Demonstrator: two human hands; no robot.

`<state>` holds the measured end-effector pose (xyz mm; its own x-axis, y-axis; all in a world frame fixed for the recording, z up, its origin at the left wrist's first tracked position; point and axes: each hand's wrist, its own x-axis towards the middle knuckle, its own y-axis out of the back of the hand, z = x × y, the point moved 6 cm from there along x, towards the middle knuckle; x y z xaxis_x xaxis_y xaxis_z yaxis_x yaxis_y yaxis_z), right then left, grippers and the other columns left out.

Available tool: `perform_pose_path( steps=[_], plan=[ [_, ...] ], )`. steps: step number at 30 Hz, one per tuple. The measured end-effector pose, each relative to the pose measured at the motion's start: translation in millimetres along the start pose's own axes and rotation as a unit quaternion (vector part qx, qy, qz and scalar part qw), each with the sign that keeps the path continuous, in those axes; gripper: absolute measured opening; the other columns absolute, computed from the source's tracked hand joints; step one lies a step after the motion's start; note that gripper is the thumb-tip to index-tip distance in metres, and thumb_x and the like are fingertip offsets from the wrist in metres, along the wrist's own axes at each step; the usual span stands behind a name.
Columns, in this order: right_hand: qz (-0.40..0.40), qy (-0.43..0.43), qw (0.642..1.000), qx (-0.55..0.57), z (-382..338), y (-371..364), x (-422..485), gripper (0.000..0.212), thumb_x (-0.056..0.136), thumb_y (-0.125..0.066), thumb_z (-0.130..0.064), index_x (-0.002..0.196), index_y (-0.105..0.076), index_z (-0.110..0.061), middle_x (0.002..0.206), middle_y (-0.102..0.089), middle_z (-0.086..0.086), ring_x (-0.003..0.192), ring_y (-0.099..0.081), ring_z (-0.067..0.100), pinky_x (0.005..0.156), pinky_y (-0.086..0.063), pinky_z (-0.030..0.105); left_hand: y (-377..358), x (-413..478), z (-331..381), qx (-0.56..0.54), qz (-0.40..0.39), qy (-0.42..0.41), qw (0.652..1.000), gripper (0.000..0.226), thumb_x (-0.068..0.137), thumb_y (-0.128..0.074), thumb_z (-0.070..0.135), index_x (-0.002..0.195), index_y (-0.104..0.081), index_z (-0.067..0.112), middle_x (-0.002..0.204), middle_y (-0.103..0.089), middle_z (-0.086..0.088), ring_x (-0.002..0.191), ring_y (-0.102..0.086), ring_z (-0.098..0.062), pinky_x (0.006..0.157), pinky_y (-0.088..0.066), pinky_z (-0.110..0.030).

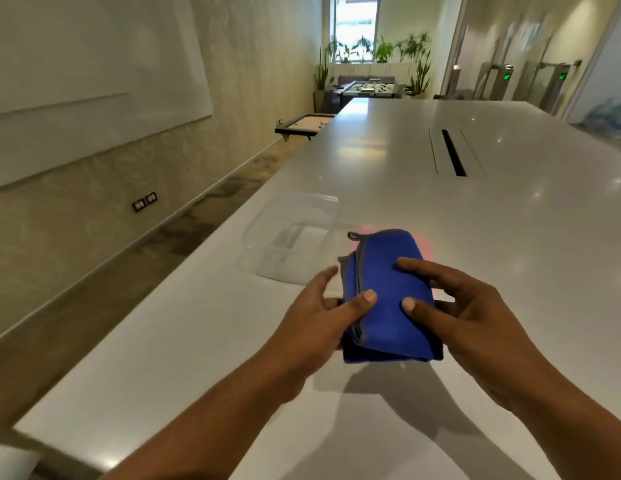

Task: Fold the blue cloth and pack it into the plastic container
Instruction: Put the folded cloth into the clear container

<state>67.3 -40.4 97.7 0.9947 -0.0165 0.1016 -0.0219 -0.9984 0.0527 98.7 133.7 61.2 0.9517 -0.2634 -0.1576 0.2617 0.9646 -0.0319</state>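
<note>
Stretching far into a bright office hall, a long white table [406,161] is carrying the work near its close end. A person is holding the blue cloth [388,292] already folded into a thick packet, lifted a little above the surface, judging by the shadow lying under it. The left hand [323,317] is gripping the left side, where the grey stitched edges are stacked, with the thumb pressing on top and the fingers going underneath. The right hand [465,306] is clamping the right side in the same way, thumb and forefinger on top. The clear plastic container [295,237] is standing open just beyond and to the left of the packet, and it is looking empty. The cloth seems light and soft, so the layers may be slipping apart if released; holding it by both sides, pressing the loose edges together, is probably the safest way while lowering it into the container.
</note>
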Motion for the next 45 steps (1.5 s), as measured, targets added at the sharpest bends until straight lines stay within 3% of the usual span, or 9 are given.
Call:
perform_pose_path(
  steps=[4, 8, 13, 22, 28, 32, 36, 40, 45],
  plan=[
    [0.02, 0.007, 0.999, -0.025, -9.2, -36.5, 43.0, 0.037, 0.086, -0.07, -0.01, 0.115, -0.07, -0.033, 0.122, -0.065, -0.007, 0.089, -0.075, 0.021, 0.077, -0.061, 0.041, 58.8, 30.5, 37.7, 0.062, 0.065, -0.063, 0.994, 0.081, 0.074, -0.081, 0.024, 0.141, -0.038, 0.037, 0.118, -0.065, -0.005, 0.096, -0.071, -0.022, 0.085, -0.057, -0.045],
    [-0.023, -0.026, 0.999, -0.04, -14.7, -65.6, 96.2, 0.042, 0.089, -0.065, -0.005, 0.124, -0.065, -0.028, 0.125, -0.064, -0.003, 0.1, -0.071, 0.019, 0.084, -0.059, 0.036, 97.5, 59.1, 74.2, 0.127, 0.088, -0.12, 0.981, 0.053, 0.079, -0.075, 0.007, 0.122, -0.058, 0.03, 0.122, -0.063, 0.0, 0.088, -0.072, -0.019, 0.072, -0.059, -0.028],
    [-0.061, -0.035, 0.979, -0.192, -21.1, -91.8, 163.5, 0.045, 0.086, -0.061, -0.005, 0.127, -0.064, -0.023, 0.122, -0.066, 0.0, 0.105, -0.064, 0.018, 0.095, -0.053, 0.038, 130.3, 102.9, 98.4, 0.281, 0.096, -0.088, 0.951, 0.036, 0.082, -0.07, 0.007, 0.11, -0.07, 0.028, 0.111, -0.067, -0.001, 0.086, -0.07, -0.023, 0.073, -0.057, -0.029],
    [-0.172, -0.04, 0.828, -0.532, 0.2, -127.5, 238.6, 0.046, 0.086, -0.047, -0.02, 0.128, -0.062, -0.034, 0.135, -0.059, -0.013, 0.125, -0.051, 0.019, 0.105, -0.039, 0.042, 135.6, 175.0, 88.6, 0.574, 0.011, -0.019, 0.819, 0.043, 0.084, -0.063, 0.005, 0.125, -0.064, 0.017, 0.117, -0.065, -0.006, 0.089, -0.058, -0.021, 0.072, -0.046, -0.025],
    [-0.249, -0.049, 0.72, -0.646, 22.7, -139.4, 246.5, 0.038, 0.087, -0.047, -0.024, 0.118, -0.068, -0.031, 0.117, -0.069, -0.006, 0.106, -0.059, 0.022, 0.088, -0.042, 0.04, 125.9, 194.1, 62.5, 0.663, -0.039, 0.022, 0.747, 0.041, 0.082, -0.068, 0.006, 0.123, -0.061, 0.01, 0.103, -0.065, -0.008, 0.086, -0.06, -0.024, 0.077, -0.049, -0.03],
    [-0.255, -0.052, 0.689, -0.677, 36.6, -144.3, 249.0, 0.03, 0.088, -0.052, -0.032, 0.111, -0.068, -0.023, 0.1, -0.069, 0.0, 0.093, -0.058, 0.022, 0.079, -0.033, 0.038, 119.3, 200.4, 52.9, 0.699, -0.048, 0.043, 0.712, 0.043, 0.082, -0.069, 0.012, 0.123, -0.056, 0.013, 0.093, -0.054, -0.007, 0.08, -0.052, -0.021, 0.076, -0.041, -0.03],
    [-0.246, -0.028, 0.688, -0.683, 37.4, -146.1, 248.6, 0.033, 0.084, -0.062, -0.048, 0.107, -0.068, -0.024, 0.095, -0.068, -0.001, 0.089, -0.055, 0.019, 0.066, -0.026, 0.028, 118.3, 200.7, 48.1, 0.724, -0.033, 0.071, 0.686, 0.038, 0.088, -0.065, 0.024, 0.123, -0.055, 0.015, 0.09, -0.053, -0.004, 0.081, -0.05, -0.018, 0.078, -0.039, -0.029],
    [-0.231, -0.033, 0.665, -0.709, 41.7, -144.9, 248.5, 0.029, 0.08, -0.065, -0.053, 0.096, -0.061, -0.028, 0.081, -0.059, -0.004, 0.09, -0.054, 0.02, 0.087, -0.023, 0.04, 116.9, 197.4, 43.7, 0.73, -0.036, 0.098, 0.675, 0.035, 0.093, -0.057, 0.03, 0.124, -0.053, 0.015, 0.071, -0.043, -0.002, 0.082, -0.045, -0.017, 0.08, -0.035, -0.026],
    [-0.261, -0.041, 0.614, -0.744, 45.5, -141.0, 243.4, 0.021, 0.084, -0.057, -0.051, 0.092, -0.059, -0.032, 0.081, -0.055, -0.005, 0.089, -0.052, 0.02, 0.094, -0.023, 0.047, 115.6, 196.2, 36.1, 0.692, -0.056, 0.097, 0.713, 0.038, 0.091, -0.061, 0.029, 0.126, -0.054, 0.014, 0.096, -0.05, -0.004, 0.085, -0.047, -0.017, 0.081, -0.036, -0.026]
  ],
)
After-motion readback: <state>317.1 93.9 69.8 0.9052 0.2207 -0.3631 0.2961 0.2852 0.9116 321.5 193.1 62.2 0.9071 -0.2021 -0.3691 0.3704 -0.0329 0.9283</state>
